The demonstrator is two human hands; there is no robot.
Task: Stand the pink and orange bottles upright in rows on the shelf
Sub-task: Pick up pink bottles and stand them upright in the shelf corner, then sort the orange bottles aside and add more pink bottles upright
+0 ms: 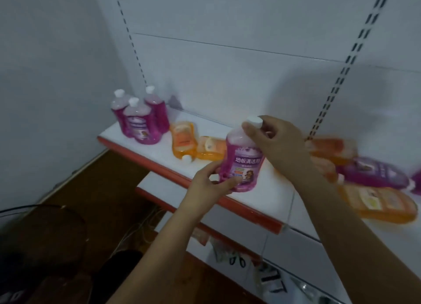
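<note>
1. holding a pink bottle (243,165) upright between both hands, a person stands it at the front of the white shelf (141,144), just behind the shelf's red front edge (250,215).
2. left hand (214,183) wraps the base of that bottle, its fingers (232,181) curled closed around the lower front, thumb toward the near side.
3. right hand (273,140) comes from above and to the right of the bottle; its fingers pinch shut on the white cap (254,121) and neck.
4. the bottle's purple label faces the camera, and its bottom looks to be touching or almost touching the shelf; which one cannot be told.
5. well to the left of the held bottle, three pink bottles (141,121) stand upright in a tight cluster at the shelf's left end, white caps up.
6. between that cluster and the held bottle, two orange bottles (196,144) lie flat side by side, one white cap pointing toward the front edge.
7. to the right of the held bottle, partly hidden by the right forearm, more orange bottles (330,149) lie flat and blurred.
8. farther right, a pink bottle lying down (373,174) rests behind a large orange bottle (378,203) that lies near the front edge.
9. below the held bottle, a lower shelf (164,185) with its own red edge shows.
</note>
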